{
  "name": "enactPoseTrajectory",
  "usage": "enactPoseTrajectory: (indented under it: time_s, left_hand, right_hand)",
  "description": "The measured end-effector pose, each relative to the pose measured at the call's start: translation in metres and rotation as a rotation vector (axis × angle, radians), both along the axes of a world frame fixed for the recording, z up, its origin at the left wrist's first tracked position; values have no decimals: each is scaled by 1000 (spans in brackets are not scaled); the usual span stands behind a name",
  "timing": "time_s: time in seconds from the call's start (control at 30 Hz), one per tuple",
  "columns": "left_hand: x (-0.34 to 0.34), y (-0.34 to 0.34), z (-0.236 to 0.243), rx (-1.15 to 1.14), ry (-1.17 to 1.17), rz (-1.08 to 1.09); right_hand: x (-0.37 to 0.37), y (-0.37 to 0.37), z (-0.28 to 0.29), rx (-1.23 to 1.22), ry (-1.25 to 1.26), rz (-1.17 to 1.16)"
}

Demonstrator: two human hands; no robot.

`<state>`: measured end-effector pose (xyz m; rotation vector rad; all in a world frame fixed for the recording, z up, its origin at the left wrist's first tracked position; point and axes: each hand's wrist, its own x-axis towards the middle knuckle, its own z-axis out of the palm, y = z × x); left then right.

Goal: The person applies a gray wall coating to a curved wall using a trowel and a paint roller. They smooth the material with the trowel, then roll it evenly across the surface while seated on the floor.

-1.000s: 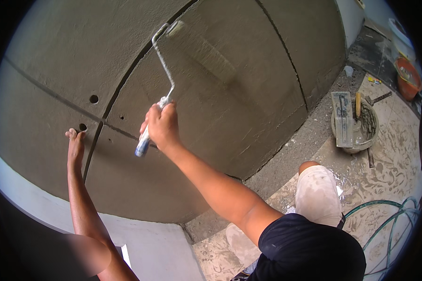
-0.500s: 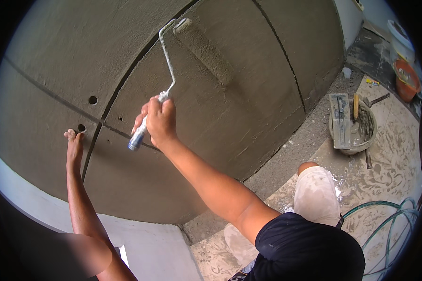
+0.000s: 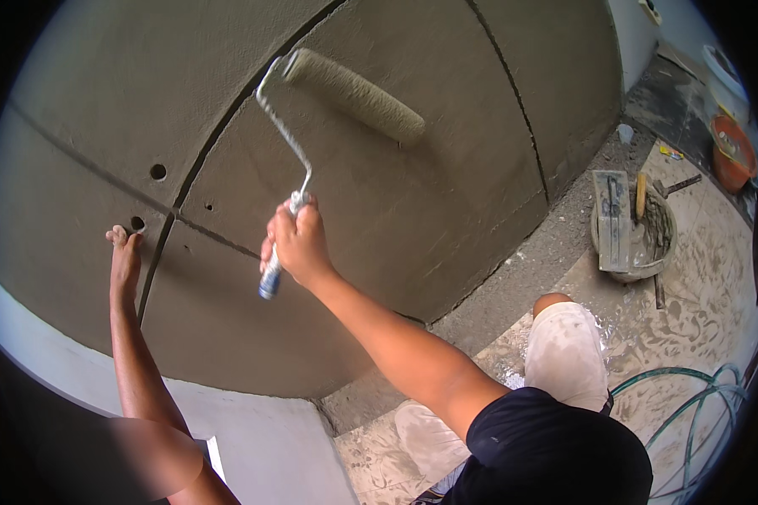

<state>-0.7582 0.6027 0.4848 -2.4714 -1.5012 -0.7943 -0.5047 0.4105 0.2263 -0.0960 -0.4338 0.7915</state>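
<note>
A paint roller (image 3: 358, 97) with a fuzzy, grey-stained sleeve on a bent white wire frame is at the grey plastered wall (image 3: 455, 219). Its spattered handle with a blue end is wrapped in the fingers of my right hand (image 3: 303, 244). A shadow shows just below the sleeve; whether it touches the plaster I cannot tell. Farther left, my left hand (image 3: 125, 257) leans on the wall with thumb and fingers apart, holding nothing. Its fingertips are beside a round hole (image 3: 137, 224), and a second hole (image 3: 157, 172) lies above. Dark grooves cross the wall between the hands.
At the right, a bucket (image 3: 661, 268) of wet mortar carries a steel float (image 3: 612, 220) and wooden-handled tools. An orange bucket (image 3: 733, 156) stands farther back. A green hose (image 3: 699, 396) coils on the smeared tile floor (image 3: 703, 278). Gravelly rubble (image 3: 531, 261) runs along the wall's foot.
My right hand has moved slightly right and down with the roller. The sleeve has swung to a flatter slant, its frame end shifting left. My left hand stays by the hole.
</note>
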Motion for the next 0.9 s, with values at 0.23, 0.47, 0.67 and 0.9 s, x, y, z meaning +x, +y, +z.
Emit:
enactPoseTrajectory:
  time_s: [0.23,0.47,0.67,0.9]
  left_hand:
    - [2,-3,-7,79,-24,-11]
    - [-6,-1,-3,47,26,48]
    - [-9,3,0,66,36,68]
    - [-8,3,3,30,23,56]
  right_hand:
    - [-43,-17,-113,-274,-370,105]
    - [-42,-66,-233,-685,-745,-359]
    - [30,-91,-273,-828,-944,-330]
    - [85,-91,-287,-825,-1150,-350]
